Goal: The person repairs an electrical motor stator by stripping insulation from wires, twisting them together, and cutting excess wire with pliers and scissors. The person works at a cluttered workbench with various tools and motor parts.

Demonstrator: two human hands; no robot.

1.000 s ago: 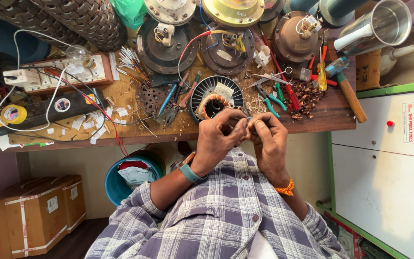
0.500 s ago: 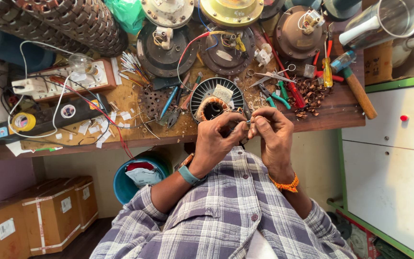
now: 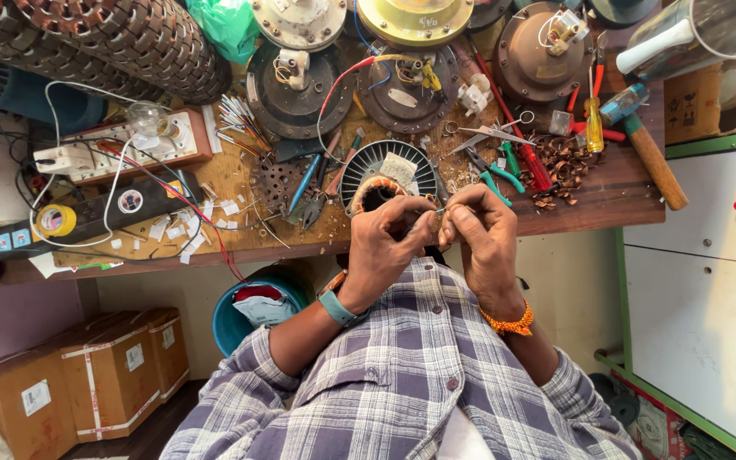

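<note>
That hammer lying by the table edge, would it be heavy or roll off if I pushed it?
The hammer probably feels top-heavy: its blue head looks like metal, its handle like wood. It likely would not roll, since the head sticks out sideways. But the handle's end overhangs the table edge, so a push might tip it off.

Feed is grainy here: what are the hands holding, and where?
Both hands, left hand and right hand, pinch a thin wire between fingertips, above the round copper-wound stator. Exact grip unclear.

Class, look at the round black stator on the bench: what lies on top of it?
On the stator lies a pale paper slip and a copper winding. The left hand and right hand cover its near edge.
</note>
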